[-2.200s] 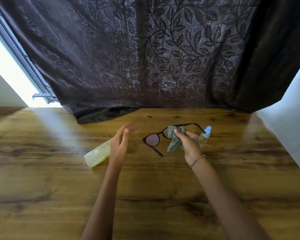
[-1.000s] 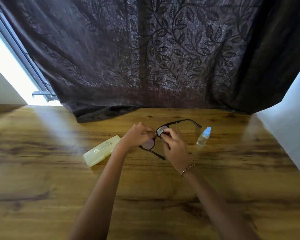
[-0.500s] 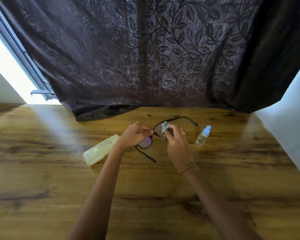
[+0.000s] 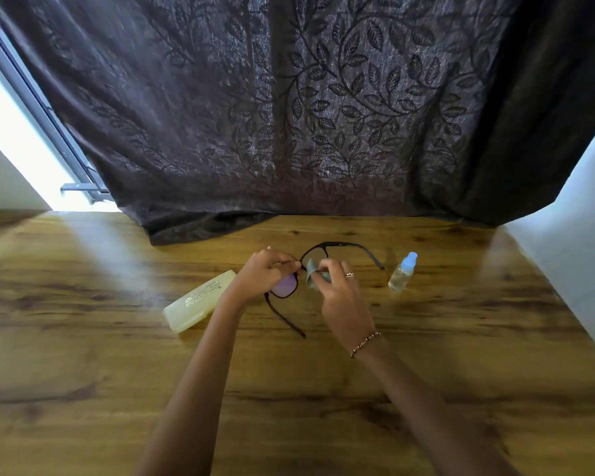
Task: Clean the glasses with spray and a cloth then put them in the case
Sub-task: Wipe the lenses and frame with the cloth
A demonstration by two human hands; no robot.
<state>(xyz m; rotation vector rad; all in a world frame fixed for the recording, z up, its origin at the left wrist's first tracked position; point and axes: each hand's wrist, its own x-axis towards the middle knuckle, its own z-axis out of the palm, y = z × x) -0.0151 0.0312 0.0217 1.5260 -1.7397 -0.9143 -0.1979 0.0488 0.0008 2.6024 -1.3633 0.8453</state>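
Black-framed glasses (image 4: 284,287) with tinted lenses are held just above the wooden table (image 4: 117,372), their arms unfolded. My left hand (image 4: 263,274) grips the frame near the bridge, above the left lens. My right hand (image 4: 337,293) pinches a small grey-green cloth (image 4: 310,274) against the right lens, which the cloth and fingers mostly hide. A pale yellow glasses case (image 4: 200,300) lies shut on the table, left of my left hand. A small clear spray bottle (image 4: 402,272) with a light blue cap stands to the right of the glasses.
A dark leaf-patterned curtain (image 4: 289,115) hangs along the far table edge and drapes onto it. A white wall (image 4: 581,269) borders the table on the right. A bright window with a metal frame (image 4: 49,132) is at the far left.
My left hand has come over from near the case and taken hold of the frame. The glasses have been lifted and tilted, and the cloth has gone from a loose bunch to pinched on the right lens.
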